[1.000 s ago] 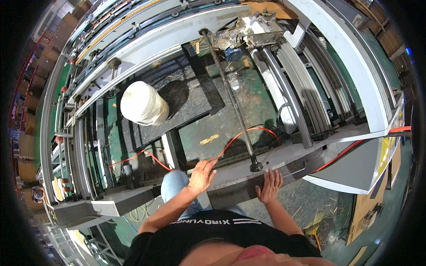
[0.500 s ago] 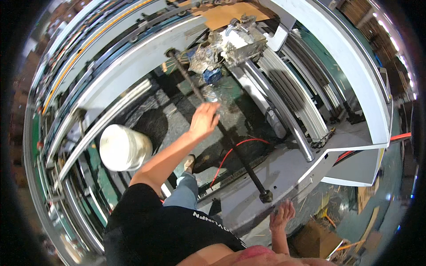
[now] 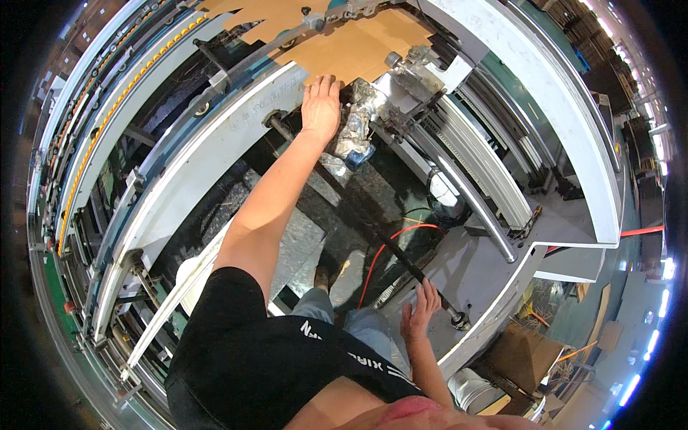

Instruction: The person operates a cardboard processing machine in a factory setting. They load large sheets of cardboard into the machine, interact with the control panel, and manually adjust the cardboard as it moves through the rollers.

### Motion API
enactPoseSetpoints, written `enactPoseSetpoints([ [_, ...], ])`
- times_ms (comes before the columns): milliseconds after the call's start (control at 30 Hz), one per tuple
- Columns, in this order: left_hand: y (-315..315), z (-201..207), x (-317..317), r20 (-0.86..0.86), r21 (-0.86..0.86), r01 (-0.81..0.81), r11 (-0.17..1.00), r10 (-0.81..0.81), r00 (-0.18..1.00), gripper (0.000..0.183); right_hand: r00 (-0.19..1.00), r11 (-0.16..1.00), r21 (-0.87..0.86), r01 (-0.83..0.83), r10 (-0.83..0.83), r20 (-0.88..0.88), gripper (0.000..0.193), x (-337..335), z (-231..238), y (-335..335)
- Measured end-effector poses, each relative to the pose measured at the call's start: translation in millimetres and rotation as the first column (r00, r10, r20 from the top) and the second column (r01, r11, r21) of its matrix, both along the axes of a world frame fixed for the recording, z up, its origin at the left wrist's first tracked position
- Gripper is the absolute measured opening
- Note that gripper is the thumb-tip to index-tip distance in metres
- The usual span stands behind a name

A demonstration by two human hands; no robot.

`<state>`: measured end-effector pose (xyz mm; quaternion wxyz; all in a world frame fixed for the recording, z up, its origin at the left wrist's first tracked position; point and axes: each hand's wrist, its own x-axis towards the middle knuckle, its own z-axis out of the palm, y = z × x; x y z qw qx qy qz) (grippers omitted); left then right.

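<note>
My left hand reaches far forward with its fingers stretched out. It lies at the end of a pale machine beam, next to a motor-like part wrapped in crumpled clear plastic. Whether it presses on the beam or the wrapping, I cannot tell. My right hand is open near the near end of a long dark shaft, its fingertips close to or touching it. Under my left forearm the shaft runs on to a collar on the beam. I see nothing held in either hand.
A polished steel roller and a ribbed rail lie to the right. A red hose curves across the floor by my feet. Brown cardboard sheets lie at the far side. A white bucket is partly hidden behind a rail.
My left hand has moved farther forward, from above the shaft to the beam's end. My right hand has come in beside the shaft's near end. My view has shifted.
</note>
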<state>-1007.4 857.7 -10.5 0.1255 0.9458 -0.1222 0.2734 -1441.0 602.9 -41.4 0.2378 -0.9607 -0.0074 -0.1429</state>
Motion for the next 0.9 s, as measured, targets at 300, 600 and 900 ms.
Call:
enactPoseSetpoints([
  [300,55.8,-16.6,-22.1,-0.091,0.182,0.006,0.983,0.011,0.996,0.030,0.984,0.990,0.046,-0.134,0.128,0.127,0.040,99.3,17.1,5.7],
  [600,50.9,25.0,-50.6,-0.072,0.067,-0.148,0.987,0.153,0.986,0.033,0.957,0.927,0.368,-0.067,-0.044,0.285,0.032,313.1,-29.5,-45.1],
  [900,-42.5,18.9,18.6,-0.121,-0.003,-0.088,0.996,0.087,0.989,0.050,0.976,0.886,0.409,0.217,-0.189,-0.109,0.038,487.8,-106.2,-97.2],
])
